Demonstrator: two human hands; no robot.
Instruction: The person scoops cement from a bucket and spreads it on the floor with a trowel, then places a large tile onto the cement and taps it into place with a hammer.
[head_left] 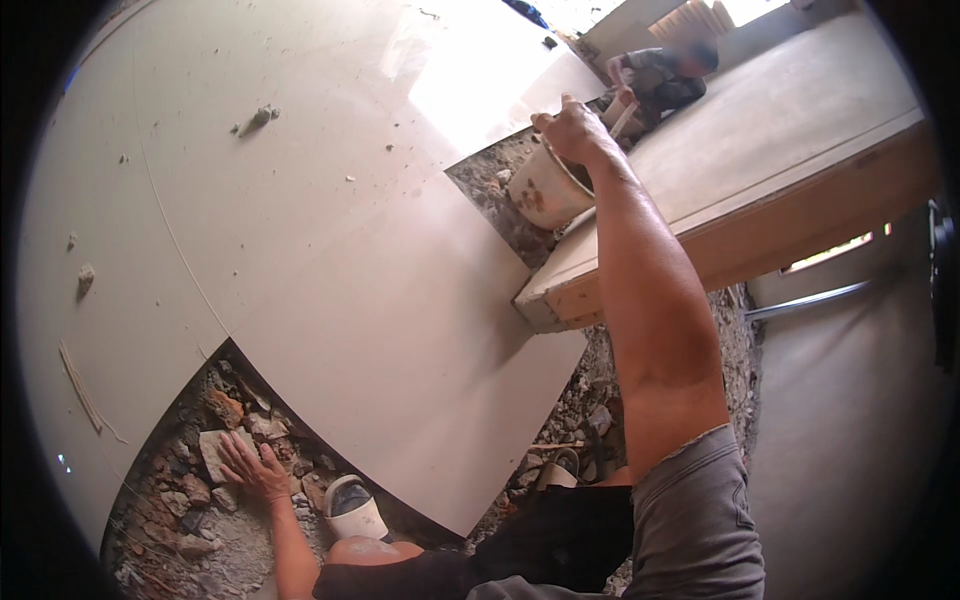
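Observation:
My left hand [255, 470] lies with its fingers spread on a pale flat slab piece [211, 452] among the rubble [180, 530] at the lower left. My right arm stretches far forward. At its end, my right hand [575, 132] is over a dirty whitish bucket [545, 192], covering part of its rim. Two of its fingers stand apart, and I see nothing held in them; its other fingers are partly hidden. The bucket stands in a rubble-filled gap between large pale panels [390, 330].
A thick pale ledge [740, 170] runs along the right, its corner jutting over the panels. A co-worker [665, 78] crouches beyond the bucket. My sandalled foot [355, 508] rests at the rubble's edge. Small stones [262, 116] and thin strips [80, 388] lie on the panels.

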